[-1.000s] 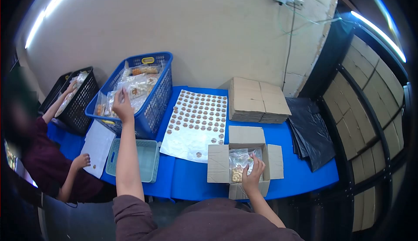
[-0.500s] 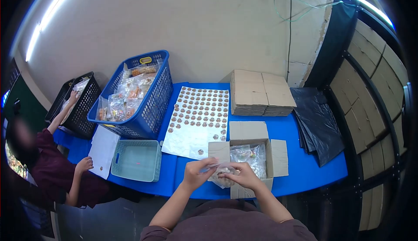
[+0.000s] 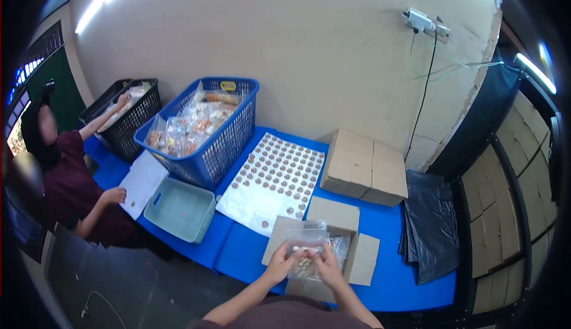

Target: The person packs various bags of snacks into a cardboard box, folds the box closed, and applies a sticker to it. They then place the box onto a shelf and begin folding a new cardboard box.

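A clear zip bag (image 3: 304,268) of pale, nut-like pieces is held in front of me by both hands. My left hand (image 3: 279,265) grips its left side, and my right hand (image 3: 326,266) grips the right, thumbs on the front. The bag's clear top stands up above my fingers. Just behind and under it is an open cardboard box (image 3: 364,259), flaps folded out, with filled clear bags (image 3: 339,248) inside. Left of the box lies a white sheet (image 3: 242,209) with rows of round brown stickers.
A pale green tray (image 3: 179,234) and a blue basket (image 3: 232,153) of filled bags stand to the left. Beyond, a co-worker (image 3: 74,180) reaches into a black basket (image 3: 128,141). Flattened cardboard boxes (image 3: 363,165) and black plastic bags (image 3: 431,228) lie at the right.
My hands have moved from pinching the bag's top to holding its two sides, and the bag now stands more upright. The whole view has shifted and tilted.
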{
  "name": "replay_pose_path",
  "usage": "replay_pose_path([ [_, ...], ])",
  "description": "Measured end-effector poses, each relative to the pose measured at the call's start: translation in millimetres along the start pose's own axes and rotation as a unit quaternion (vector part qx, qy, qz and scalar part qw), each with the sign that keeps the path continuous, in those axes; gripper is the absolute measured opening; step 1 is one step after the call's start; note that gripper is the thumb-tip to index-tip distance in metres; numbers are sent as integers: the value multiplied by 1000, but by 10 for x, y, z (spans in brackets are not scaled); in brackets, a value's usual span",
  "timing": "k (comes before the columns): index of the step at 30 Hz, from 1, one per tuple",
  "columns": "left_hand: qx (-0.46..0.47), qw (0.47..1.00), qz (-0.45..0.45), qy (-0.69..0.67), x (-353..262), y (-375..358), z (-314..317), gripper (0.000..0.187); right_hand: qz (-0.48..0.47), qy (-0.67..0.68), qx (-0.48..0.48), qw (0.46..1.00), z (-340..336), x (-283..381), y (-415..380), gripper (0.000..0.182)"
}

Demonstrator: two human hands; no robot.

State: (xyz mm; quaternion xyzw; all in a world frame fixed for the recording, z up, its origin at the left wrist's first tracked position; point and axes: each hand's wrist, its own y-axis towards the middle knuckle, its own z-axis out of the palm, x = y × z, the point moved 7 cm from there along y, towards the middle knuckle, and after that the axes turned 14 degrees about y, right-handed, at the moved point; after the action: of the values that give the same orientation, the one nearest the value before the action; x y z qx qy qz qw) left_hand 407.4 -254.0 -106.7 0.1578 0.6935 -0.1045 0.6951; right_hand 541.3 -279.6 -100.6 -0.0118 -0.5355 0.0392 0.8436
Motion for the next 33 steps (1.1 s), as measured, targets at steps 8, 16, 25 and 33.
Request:
replay_pose_path([
  [8,229,960,-67,146,401,26,1319,48,6,-25,-121,992,-1154,189,-703,33],
  [16,217,956,-91,176,529,-10,1370,37,65,31,-99,993,-1204,-77,-860,39],
  [25,184,950,10,253,140,35,1342,40,47,176,-128,975,-1178,43,-873,42],
  [33,81,944,49,317,-202,58,1196,40,-18,151,-101,983,-919,351,-665,58],
])
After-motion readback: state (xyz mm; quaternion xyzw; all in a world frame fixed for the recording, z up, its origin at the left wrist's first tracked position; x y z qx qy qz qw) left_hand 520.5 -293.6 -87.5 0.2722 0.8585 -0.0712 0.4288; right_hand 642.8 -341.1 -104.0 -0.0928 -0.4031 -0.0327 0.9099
